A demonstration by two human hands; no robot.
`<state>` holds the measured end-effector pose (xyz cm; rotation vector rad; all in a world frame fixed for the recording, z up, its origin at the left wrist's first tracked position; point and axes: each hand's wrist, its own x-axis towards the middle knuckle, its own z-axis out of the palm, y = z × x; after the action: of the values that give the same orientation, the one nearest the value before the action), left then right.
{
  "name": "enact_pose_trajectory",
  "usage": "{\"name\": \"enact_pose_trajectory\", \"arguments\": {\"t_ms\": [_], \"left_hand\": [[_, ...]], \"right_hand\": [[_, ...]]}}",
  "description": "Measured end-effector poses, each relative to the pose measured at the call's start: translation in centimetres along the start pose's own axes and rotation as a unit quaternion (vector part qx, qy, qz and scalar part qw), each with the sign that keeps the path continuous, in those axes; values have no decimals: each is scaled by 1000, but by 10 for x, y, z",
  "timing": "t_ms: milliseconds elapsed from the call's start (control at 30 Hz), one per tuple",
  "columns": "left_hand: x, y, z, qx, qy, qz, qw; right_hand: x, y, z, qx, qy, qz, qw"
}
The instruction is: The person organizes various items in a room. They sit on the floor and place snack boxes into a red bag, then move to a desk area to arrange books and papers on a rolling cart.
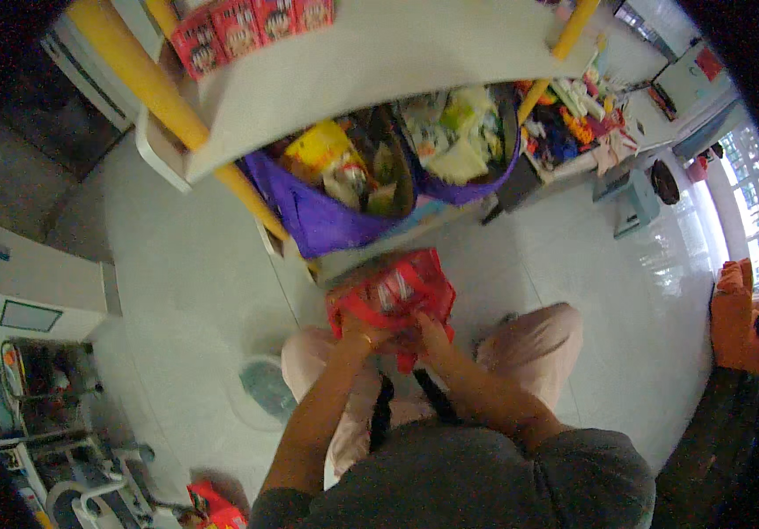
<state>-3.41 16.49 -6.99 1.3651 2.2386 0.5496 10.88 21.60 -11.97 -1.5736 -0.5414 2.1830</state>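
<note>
Between my knees is a red shopping bag [422, 281], with pale print or contents blurred near its middle. My left hand [359, 328] grips the near left edge of the bag, a thin bracelet on its wrist. On the near right side, my right hand [431, 332] holds the same bag. Folds of red material hide most of the fingers on both hands. Just beyond the bag, two purple fabric bins stand side by side on a low shelf. The left bin [346, 228] holds a yellow packet [323, 149] and other items; the right bin [459, 192] holds pale and green packets.
A white shelf board [379, 59] with yellow posts [155, 92] overhangs the bins, carrying several red boxes [240, 33]. A round container [267, 390] sits on the floor by my left knee. Cluttered goods [571, 125] and a light-blue stool [634, 202] are at right.
</note>
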Motion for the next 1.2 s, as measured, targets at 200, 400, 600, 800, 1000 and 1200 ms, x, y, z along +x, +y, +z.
{"name": "enact_pose_trajectory", "arguments": {"t_ms": [200, 400, 600, 800, 1000, 1200], "left_hand": [[7, -15, 18, 28, 36, 17, 999], [0, -13, 32, 50, 55, 50, 996], [-12, -18, 66, 89, 99, 100, 986], [-14, -21, 63, -14, 278, 352, 894], [-49, 7, 0, -230, -204, 120, 944], [-31, 81, 37, -177, -161, 104, 965]], "right_hand": [[-4, 1, -12, 18, -69, -157, 985], [11, 1, 5, -175, 4, -286, 942], [41, 29, -12, -65, -182, -233, 953], [84, 67, -45, -116, -178, -317, 924], [85, 64, -73, 39, 22, 44, 998], [66, 52, -131, -297, -176, -96, 934]]}}
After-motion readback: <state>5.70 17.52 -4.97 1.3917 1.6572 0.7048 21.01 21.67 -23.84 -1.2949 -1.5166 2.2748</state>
